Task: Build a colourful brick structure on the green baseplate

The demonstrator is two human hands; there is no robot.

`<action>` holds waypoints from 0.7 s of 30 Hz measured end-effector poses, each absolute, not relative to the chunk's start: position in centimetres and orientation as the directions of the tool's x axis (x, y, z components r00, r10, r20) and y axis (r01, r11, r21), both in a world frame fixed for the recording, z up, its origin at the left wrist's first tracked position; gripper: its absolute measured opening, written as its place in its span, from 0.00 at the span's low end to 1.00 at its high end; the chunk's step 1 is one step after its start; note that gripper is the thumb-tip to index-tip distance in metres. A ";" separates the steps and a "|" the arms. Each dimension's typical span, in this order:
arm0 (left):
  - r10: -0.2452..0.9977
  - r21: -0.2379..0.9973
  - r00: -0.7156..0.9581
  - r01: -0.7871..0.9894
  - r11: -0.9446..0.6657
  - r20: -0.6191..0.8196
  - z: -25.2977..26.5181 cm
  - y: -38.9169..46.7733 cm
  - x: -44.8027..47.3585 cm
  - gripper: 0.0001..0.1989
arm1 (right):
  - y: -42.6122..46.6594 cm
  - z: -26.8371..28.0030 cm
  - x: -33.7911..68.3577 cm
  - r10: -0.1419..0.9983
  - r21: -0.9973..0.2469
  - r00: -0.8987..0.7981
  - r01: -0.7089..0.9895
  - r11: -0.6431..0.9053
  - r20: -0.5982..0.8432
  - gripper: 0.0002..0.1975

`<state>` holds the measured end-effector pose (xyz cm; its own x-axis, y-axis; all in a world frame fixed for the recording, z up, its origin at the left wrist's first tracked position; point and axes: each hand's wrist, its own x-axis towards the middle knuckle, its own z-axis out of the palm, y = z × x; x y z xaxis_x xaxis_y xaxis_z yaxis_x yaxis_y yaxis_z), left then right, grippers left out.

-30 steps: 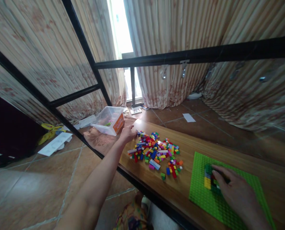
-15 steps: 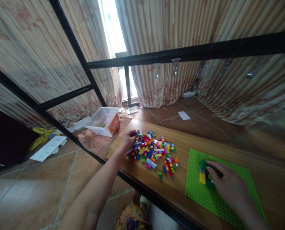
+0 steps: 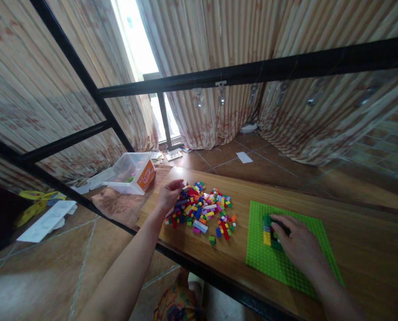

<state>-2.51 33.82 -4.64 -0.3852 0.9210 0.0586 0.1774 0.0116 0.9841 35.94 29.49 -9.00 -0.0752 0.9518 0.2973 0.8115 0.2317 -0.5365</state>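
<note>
A heap of small coloured toy bricks (image 3: 202, 208) is spread over the wooden table. At the heap's far left edge is my left hand (image 3: 168, 195), fingertips drawn together; whatever they pinch is too small to make out. On the right, a green studded baseplate (image 3: 261, 256) lies flat. It carries a small brick structure (image 3: 267, 232) with green, grey and yellow bricks. My right hand (image 3: 297, 238) has its thumb and fingers around the structure's right side and hides part of it.
Beyond the wooden table (image 3: 362, 249) runs a black metal rail (image 3: 185, 84) with clips hanging from it. To the left on the floor stands a clear plastic box (image 3: 127, 176) with an orange label. A single green brick (image 3: 212, 240) lies near the table's front edge.
The whole view has shifted, so table and hands appear further left. My left hand stays by the heap's edge and my right hand stays at the brick structure.
</note>
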 end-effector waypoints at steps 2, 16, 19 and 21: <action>0.920 0.975 -0.385 0.221 0.019 0.069 -4.8 33.9 -2.4 0.19 | 29.4 -9.0 35.9 0.950 -0.532 -0.076 0.813 0.235 0.303 0.19; 0.959 0.757 -0.240 0.652 0.042 0.154 -4.1 32.6 -3.6 0.17 | 29.3 -9.1 35.9 0.954 -0.516 -0.080 0.826 0.226 0.289 0.19; 0.954 0.729 -0.247 0.683 0.047 0.170 -4.1 32.6 -3.5 0.15 | 29.3 -9.1 35.9 0.953 -0.515 -0.082 0.826 0.229 0.293 0.19; 0.954 0.715 -0.241 0.698 0.041 0.181 -4.0 32.5 -3.4 0.14 | 29.3 -9.2 35.8 0.951 -0.517 -0.078 0.824 0.230 0.298 0.18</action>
